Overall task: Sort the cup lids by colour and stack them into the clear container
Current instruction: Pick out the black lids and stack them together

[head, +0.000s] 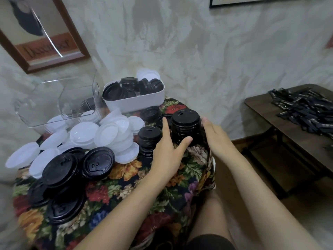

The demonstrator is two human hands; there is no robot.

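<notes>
A tall stack of black lids (185,127) stands near the right edge of the floral-cloth table (126,192). My left hand (168,154) touches its left side with straight fingers, thumb at the base. Against the stack's right side lies my right hand (216,136), flat with fingers extended. A shorter black stack (149,137) stands just left of my left hand. A heap of white lids (108,134) fills the table's middle left. Loose large black lids (62,170) lie at the front left. The clear container (59,98) sits at the back left.
A white tub (133,104) with black lids and one white lid stands at the back centre. To the right, apart from the table, a dark wooden side table (270,120) carries a pile of black packets (306,112). A framed picture (45,37) hangs at the upper left.
</notes>
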